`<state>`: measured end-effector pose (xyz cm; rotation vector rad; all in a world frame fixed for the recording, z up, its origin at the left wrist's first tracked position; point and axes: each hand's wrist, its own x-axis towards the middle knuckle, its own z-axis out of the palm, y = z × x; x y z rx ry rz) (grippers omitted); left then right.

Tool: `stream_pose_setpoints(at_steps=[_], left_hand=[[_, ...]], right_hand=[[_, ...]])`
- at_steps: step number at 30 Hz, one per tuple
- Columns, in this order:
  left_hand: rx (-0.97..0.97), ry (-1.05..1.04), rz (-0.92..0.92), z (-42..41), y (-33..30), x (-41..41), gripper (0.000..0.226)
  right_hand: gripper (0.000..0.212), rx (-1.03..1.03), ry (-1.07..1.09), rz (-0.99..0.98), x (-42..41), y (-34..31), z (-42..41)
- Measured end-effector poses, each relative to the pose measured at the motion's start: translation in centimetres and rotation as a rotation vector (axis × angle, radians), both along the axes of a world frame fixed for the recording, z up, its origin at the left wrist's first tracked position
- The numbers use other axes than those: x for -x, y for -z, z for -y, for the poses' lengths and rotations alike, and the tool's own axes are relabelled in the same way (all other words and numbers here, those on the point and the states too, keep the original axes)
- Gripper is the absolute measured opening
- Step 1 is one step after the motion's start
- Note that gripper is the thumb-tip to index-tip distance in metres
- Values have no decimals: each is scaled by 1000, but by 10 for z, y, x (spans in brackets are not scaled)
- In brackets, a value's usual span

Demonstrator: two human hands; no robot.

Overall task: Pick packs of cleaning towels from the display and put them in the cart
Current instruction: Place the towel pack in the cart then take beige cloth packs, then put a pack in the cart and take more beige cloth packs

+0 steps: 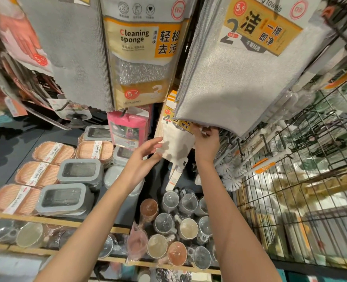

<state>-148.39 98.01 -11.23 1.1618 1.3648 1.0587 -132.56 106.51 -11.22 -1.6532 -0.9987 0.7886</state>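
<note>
Looking down into a crowded shop display: dark shelf [9,159] below, black wire rack [311,180] at the right, hanging goods overhead. Hanging at top right, a large grey cleaning towel pack [229,82] with a yellow label marked 2. Hanging beside it at centre, a cleaning sponge pack [142,58]; further left, another grey cloth [77,47].

Hanging lower, between and behind those, a small white towel pack [176,143] with a yellow label marked 4, partly tucked under the bottom edge of the large grey pack.

Reaching up from below, both bare arms. Left hand [142,159] spreading open, fingers relaxed and straight, fingertips touching the left edge of the small white pack. Right hand [206,143] lying against the pack's right side at its label, just under the hem of the large grey pack, fingers curling at the top; whether pinching the label or only pressing on it, impossible to tell.

Lying on the shelf at left, pink soap boxes [46,174] in rows, with grey rectangular containers [81,171] next to them. Hanging just above these, a pink packet [127,129]. Standing below the hands, a cluster of wrapped cups [180,226]. Leaning against the wire rack at right, white bristle brushes [229,178].
</note>
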Motion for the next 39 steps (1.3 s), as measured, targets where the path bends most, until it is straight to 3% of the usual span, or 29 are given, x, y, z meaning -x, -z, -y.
stream_pose_setpoints(at_steps=[5,9,16,21,28,36,39], left_hand=[[-40,-9,-44,13,-15,2,46],[-117,20,-132,34,-23,5,51],[-188,-18,-241,78,-57,7,47],[-231,-115,-326,119,-95,17,45],[-225,-374,-510,215,-145,59,52],[-153,-815,-702,366,-180,140,45],[-90,-986,-813,423,-194,167,51]], right_hand=[[40,-17,-125,49,-10,-1,27],[42,-26,-355,58,-20,-11,67],[60,-27,-704,377,-30,-54,120],[69,-85,-913,442,-18,-103,153],[66,-222,-1196,410,41,-154,208],[65,-440,-1642,421,176,-188,289],[55,-564,-1797,425,230,-198,328]])
